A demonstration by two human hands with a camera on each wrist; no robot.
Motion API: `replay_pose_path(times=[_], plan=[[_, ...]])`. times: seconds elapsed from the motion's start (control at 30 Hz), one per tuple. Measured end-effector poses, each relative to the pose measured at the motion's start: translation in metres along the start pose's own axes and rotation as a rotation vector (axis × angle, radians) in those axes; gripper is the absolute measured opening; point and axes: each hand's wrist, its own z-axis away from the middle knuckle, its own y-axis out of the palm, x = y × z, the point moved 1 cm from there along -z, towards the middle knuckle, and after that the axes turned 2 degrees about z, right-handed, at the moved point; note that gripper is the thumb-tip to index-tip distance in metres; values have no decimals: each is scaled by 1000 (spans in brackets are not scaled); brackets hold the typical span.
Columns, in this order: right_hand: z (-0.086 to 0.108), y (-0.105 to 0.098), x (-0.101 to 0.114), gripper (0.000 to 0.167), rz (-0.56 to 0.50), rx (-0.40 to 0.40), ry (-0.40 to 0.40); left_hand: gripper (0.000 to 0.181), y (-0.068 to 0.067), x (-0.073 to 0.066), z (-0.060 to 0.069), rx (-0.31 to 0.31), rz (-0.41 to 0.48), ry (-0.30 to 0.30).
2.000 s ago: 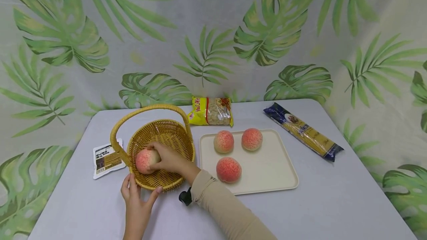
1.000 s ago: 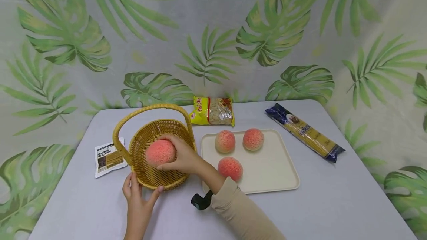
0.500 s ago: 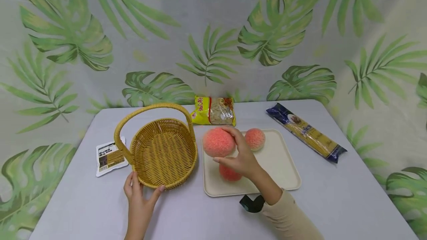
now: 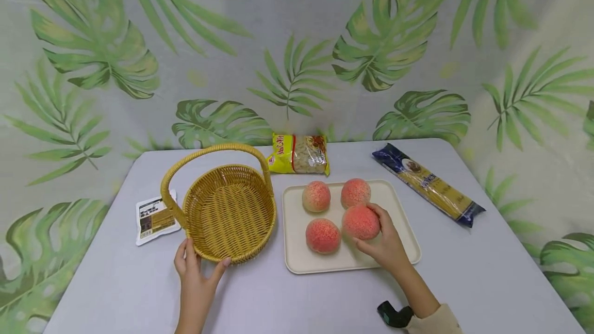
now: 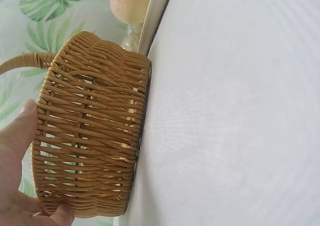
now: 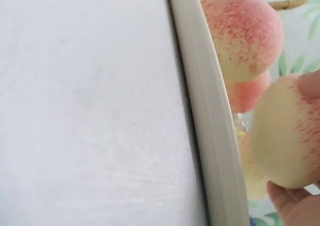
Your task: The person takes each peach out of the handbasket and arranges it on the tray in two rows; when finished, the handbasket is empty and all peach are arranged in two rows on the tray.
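Observation:
In the head view my right hand (image 4: 391, 245) holds a pink peach (image 4: 360, 222) over the right half of a cream tray (image 4: 390, 197). The right wrist view shows this peach (image 6: 285, 136) between thumb and fingers, its pale side facing the camera. Several peaches share the tray, among them a redder one (image 4: 323, 236) at the front left and two behind it. My left hand (image 4: 195, 282) grips the near rim of a round wicker basket (image 4: 229, 215), which has nothing inside. The left wrist view has the thumb on the basket's rim (image 5: 42, 116) and fingers against its side.
Behind the tray lies a yellow, partly clear food bag (image 4: 299, 154). A long blue and yellow pasta packet (image 4: 427, 184) lies slanted at the right. Left of the basket is a small white and brown pouch (image 4: 155, 219). The basket's tall handle (image 4: 218, 147) arches above it.
My right hand has lifted the peach out of the basket and carried it rightward to above the tray. The left hand has stayed at the basket's rim.

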Motion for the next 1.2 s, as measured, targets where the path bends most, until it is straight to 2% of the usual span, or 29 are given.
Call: replay_pose_path(times=[0.13,0.27,0.4,0.7,0.93,1.2], plan=[[12,2,-33,82,64,22,58,102,0,-1,1,3,-8,-1],[19,2,-47,79,24,65,129,102,0,-1,1,4,-10,-2],[21,0,-48,77,-38,92,176,102,0,-1,1,-2,-6,6],[23,-3,-49,76,20,93,177,102,0,-1,1,11,-7,2],[16,0,-47,73,-14,116,169,100,-1,-1,0,14,-49,-13],[18,-3,-49,68,29,124,201,99,-2,-4,1,21,-76,10]])
